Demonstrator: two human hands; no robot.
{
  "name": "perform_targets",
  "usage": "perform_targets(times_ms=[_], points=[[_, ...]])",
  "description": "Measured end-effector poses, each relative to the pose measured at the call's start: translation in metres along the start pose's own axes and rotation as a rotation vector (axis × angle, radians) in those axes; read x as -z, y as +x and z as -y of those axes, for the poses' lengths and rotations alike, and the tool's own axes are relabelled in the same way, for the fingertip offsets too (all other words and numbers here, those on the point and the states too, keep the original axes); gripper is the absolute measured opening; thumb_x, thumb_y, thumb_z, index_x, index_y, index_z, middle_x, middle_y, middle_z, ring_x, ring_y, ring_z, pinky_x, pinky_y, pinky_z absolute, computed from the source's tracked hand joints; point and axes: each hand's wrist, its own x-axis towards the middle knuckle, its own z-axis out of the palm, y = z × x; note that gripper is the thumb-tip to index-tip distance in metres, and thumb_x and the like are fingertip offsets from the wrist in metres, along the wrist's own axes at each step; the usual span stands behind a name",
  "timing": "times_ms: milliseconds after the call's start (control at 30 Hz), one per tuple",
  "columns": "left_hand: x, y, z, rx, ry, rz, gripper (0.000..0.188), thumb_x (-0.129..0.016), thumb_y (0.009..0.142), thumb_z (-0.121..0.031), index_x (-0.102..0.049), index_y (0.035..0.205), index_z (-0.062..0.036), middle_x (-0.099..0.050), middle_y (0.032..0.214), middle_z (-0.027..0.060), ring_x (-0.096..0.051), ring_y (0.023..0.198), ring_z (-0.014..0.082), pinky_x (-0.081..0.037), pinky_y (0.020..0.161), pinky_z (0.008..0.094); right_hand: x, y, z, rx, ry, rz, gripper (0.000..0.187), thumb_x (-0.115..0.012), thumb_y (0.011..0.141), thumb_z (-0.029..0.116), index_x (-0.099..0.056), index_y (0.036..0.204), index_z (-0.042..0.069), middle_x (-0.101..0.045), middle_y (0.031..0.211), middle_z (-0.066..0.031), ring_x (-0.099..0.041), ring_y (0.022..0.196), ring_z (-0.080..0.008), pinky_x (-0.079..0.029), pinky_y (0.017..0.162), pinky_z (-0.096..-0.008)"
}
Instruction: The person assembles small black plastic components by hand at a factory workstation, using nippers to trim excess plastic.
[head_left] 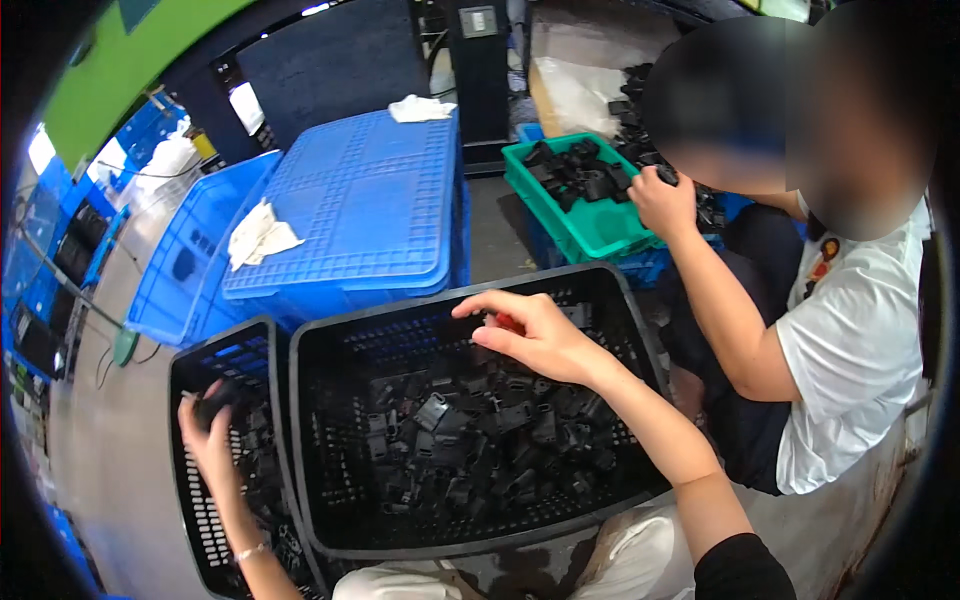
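My left hand [207, 445] is closed round a small black plastic part [215, 402], over the narrow black basket [272, 345] at the left. Similar black parts lie inside that basket. My right hand [545, 340] hangs above the large black basket [450, 548], its fingers curled and the index finger reaching left. A small red thing [508, 322] shows inside that hand; its kind is mostly hidden by the fingers. Below it, many loose black plastic parts [520, 440] cover the large basket's floor.
Blue lidded crates [370, 200] with white cloths [263, 236] stand beyond the baskets. At the right, a person in a white shirt [850, 340] sits, a hand [665, 205] holding a black part by a green tray [612, 228] of parts. More black parts are heaped behind.
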Motion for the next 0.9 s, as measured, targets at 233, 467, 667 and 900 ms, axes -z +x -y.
perform_targets(times_ms=[233,467,667,900], points=[[-0.210,-0.032,-0.155,-0.282,-0.021,0.595,0.037,-0.075,0.066,-0.009,-0.059,0.099,-0.0016,-0.062,0.086,0.0077,-0.059,0.079,0.0161,-0.048,0.073,0.0292,-0.008,0.000,0.035,0.219,0.188,-0.347,0.041,-0.072,0.081,0.022,-0.058,0.116,0.006,-0.053,0.077,0.0028,-0.043,0.063,-0.0032,-0.036,0.056,-0.0198],[-0.242,-0.059,-0.165,-0.510,0.076,0.616,0.041,-0.070,0.062,-0.005,-0.055,0.100,0.0003,-0.053,0.090,0.0118,-0.055,0.084,0.0285,-0.047,0.075,0.0366,0.014,-0.014,0.024,0.308,0.398,-0.189,0.044,-0.070,0.081,0.021,-0.052,0.117,0.003,-0.052,0.083,0.0037,-0.046,0.076,-0.0042,-0.040,0.069,-0.0207],[-0.239,-0.062,-0.161,-0.423,0.039,0.725,0.041,-0.071,0.066,-0.007,-0.054,0.102,-0.0015,-0.055,0.094,0.0121,-0.058,0.088,0.0260,-0.048,0.077,0.0355,0.021,-0.021,0.020,0.110,0.309,-0.127,0.030,-0.066,0.085,0.024,-0.051,0.106,0.007,-0.050,0.079,0.0033,-0.039,0.065,-0.0021,-0.034,0.058,-0.0197],[-0.237,-0.064,-0.141,0.259,-0.832,0.749,0.054,-0.068,0.083,-0.013,-0.038,0.128,-0.0106,-0.055,0.120,0.0137,-0.058,0.104,0.0216,-0.048,0.088,0.0354,0.021,-0.029,0.002,-0.030,1.019,0.002,0.029,-0.061,0.088,0.015,-0.042,0.110,0.011,-0.058,0.083,-0.0034,-0.032,0.040,-0.0005,-0.021,0.035,-0.0159]])
